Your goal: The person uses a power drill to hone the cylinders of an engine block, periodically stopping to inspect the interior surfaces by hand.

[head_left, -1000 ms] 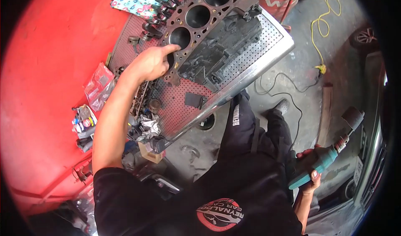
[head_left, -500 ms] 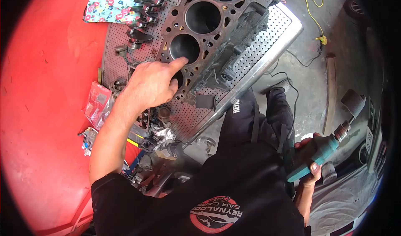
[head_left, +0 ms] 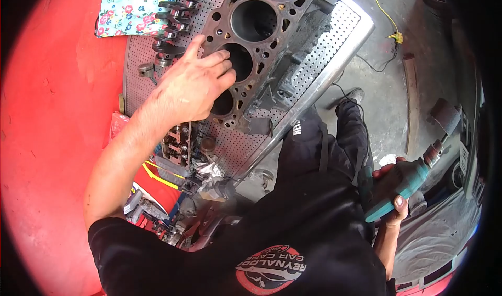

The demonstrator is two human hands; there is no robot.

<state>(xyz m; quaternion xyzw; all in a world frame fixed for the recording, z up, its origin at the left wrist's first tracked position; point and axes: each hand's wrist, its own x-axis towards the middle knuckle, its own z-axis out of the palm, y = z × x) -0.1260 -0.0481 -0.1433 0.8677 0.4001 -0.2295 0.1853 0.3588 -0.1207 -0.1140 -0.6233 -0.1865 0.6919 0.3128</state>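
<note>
My left hand (head_left: 196, 84) reaches over the engine block (head_left: 249, 44), palm down, with its fingers spread. Its fingertips overlap the near edge of a cylinder bore (head_left: 242, 65), and one finger points away toward the block's left edge. Rusty-brown patches show on the block's flat top face, which has several bores and small holes. Off to the right, my right hand (head_left: 400, 208) is wrapped round a green power drill (head_left: 403, 187), held beside my body. A grey cylindrical abrasive wheel (head_left: 446, 116) is fitted in its chuck, pointing up and away from me.
The block lies on a perforated metal table (head_left: 340, 31). Left of it are a crankshaft (head_left: 177, 21), a floral cloth (head_left: 130, 5) and a piston (head_left: 146, 70). Other engine parts (head_left: 178, 145) crowd the near side. A yellow cable (head_left: 384, 8) and a long bar (head_left: 411, 102) lie on the floor.
My left hand has drawn back from the rim between two bores and opened, its fingers now spread farther up the block. The drill stays in my right hand, and the view has shifted slightly.
</note>
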